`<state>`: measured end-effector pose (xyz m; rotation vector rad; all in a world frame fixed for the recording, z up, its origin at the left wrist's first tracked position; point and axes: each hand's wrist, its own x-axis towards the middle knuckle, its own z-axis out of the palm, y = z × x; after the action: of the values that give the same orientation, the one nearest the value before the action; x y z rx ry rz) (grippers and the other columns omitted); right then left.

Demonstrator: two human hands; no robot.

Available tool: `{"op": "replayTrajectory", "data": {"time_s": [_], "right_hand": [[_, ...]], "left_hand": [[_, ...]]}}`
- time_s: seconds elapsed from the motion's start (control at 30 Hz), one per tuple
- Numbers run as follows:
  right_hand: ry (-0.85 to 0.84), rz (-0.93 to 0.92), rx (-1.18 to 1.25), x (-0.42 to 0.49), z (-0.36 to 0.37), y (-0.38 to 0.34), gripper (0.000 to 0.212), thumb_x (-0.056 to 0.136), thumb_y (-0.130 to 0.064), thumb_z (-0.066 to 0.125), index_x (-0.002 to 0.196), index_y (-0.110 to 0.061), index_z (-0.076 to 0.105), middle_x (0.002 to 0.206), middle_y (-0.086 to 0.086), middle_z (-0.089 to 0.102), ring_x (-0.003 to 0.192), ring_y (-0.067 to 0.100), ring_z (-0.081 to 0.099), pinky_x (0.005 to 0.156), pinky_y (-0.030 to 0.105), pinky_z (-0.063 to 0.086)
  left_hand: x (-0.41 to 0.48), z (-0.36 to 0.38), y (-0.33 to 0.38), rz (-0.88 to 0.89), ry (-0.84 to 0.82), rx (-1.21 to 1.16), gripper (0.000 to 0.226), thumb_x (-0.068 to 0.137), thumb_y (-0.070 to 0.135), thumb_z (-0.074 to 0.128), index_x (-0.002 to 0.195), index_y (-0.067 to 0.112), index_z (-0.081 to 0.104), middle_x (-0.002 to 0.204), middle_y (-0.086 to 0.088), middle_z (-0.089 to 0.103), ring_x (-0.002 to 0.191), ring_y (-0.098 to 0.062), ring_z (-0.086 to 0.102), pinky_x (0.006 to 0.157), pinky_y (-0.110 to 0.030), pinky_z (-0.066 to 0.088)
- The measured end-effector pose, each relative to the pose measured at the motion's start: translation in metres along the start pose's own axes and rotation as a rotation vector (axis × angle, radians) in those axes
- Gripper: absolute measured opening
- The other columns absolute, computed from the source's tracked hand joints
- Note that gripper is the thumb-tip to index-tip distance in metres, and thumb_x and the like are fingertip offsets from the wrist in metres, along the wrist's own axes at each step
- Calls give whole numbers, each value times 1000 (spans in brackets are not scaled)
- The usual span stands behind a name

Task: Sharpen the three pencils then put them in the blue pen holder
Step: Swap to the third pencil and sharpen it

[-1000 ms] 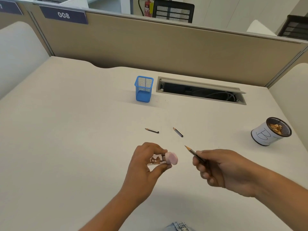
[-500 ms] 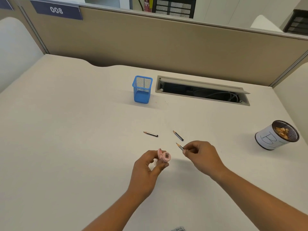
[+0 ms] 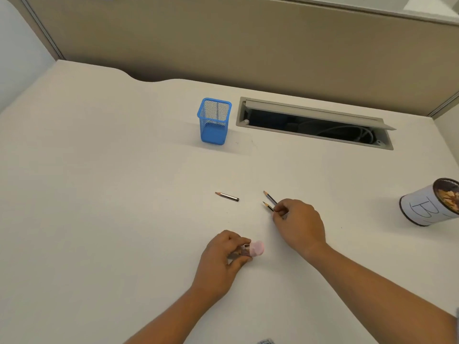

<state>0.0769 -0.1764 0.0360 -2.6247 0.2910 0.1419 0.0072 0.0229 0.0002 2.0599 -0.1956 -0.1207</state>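
While the left hand (image 3: 224, 254) pinches a pink sharpener (image 3: 253, 249) just above the desk (image 3: 99, 194), the right hand (image 3: 296, 223) closes its fingertips on a short pencil (image 3: 268, 206), tip pointing away. A second pencil (image 3: 270, 197) lies just beside it, and a third pencil (image 3: 227, 196) rests alone to the left. Farther back, the blue pen holder (image 3: 214, 121) stands upright with nothing visible inside. At the right edge, a white cup (image 3: 431, 206) holds brownish shavings. Behind the holder an open cable tray (image 3: 315, 122) shows wires. Bare desk spreads wide between pencils and holder.
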Motion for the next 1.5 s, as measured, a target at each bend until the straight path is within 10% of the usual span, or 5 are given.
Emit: {"op": "replayTrajectory", "data": {"time_s": [0.43, 1.07, 1.5], "right_hand": [[32, -22, -97, 2, 8, 1, 9, 83, -29, 62, 87, -29, 70, 82, -12, 69, 73, 16, 63, 60, 30, 53], [-24, -351, -8, 20, 14, -56, 18, 91, -26, 61, 108, -24, 66, 105, -8, 70, 82, 13, 59, 78, 32, 52], [-148, -408, -162, 40, 36, -72, 25, 88, -19, 60, 112, -24, 65, 105, -2, 72, 94, 23, 64, 77, 36, 54]], "left_hand": [[1, -2, 6, -162, 117, -418, 41, 84, 6, 75, 102, 42, 71, 107, 21, 74, 102, -1, 68, 85, -7, 48], [1, -5, 4, -144, 79, -354, 28, 88, 7, 71, 107, 27, 69, 106, 19, 72, 102, -4, 67, 88, -10, 48], [-11, -30, 31, -211, 138, -226, 31, 83, 31, 76, 101, 52, 61, 105, 32, 66, 102, 4, 57, 80, -14, 41]]}}
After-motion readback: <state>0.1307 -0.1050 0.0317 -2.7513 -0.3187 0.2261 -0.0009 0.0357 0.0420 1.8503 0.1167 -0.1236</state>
